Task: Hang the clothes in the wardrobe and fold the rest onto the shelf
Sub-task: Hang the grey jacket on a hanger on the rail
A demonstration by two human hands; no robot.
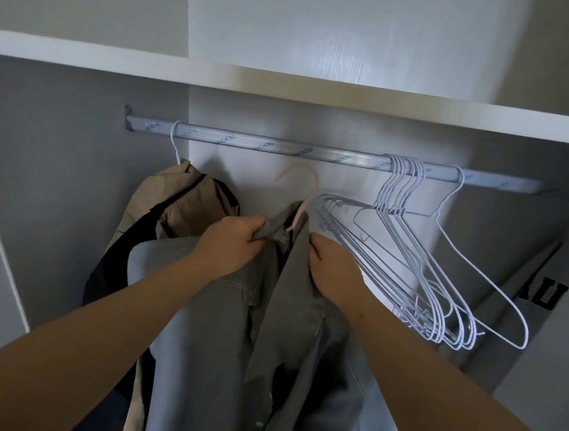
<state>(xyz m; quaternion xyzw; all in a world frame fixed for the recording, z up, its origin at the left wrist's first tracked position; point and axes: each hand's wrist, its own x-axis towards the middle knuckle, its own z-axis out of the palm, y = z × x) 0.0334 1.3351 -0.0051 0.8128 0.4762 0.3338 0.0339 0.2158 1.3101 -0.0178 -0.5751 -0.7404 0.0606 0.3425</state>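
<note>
**Asker:** Grey shirt, where have you got it?

**Me:** In front of me inside the wardrobe, draped on a pink hanger. The hook sits below the rail, not over it yet. My left hand grips the collar on one side and my right hand grips the front edge on the other. My fingers are curled tight into the cloth.

**Asker:** So what makes this lift go well?

**Me:** I think both sides should rise together so the shirt doesn't slide off a shoulder. I'd aim the hook at the bare stretch of rail straight above. That lies between the beige jacket on the left and the bunch of white wire hangers on the right.

**Asker:** What could go wrong?

**Me:** The wire hangers slant down just beside my right wrist, so they could catch the cloth. I'd keep slightly left of them. The shelf is close above the rail, so the hook probably needs to tip over rather than drop from high up. I'd let go only once the rail carries the weight.
</note>
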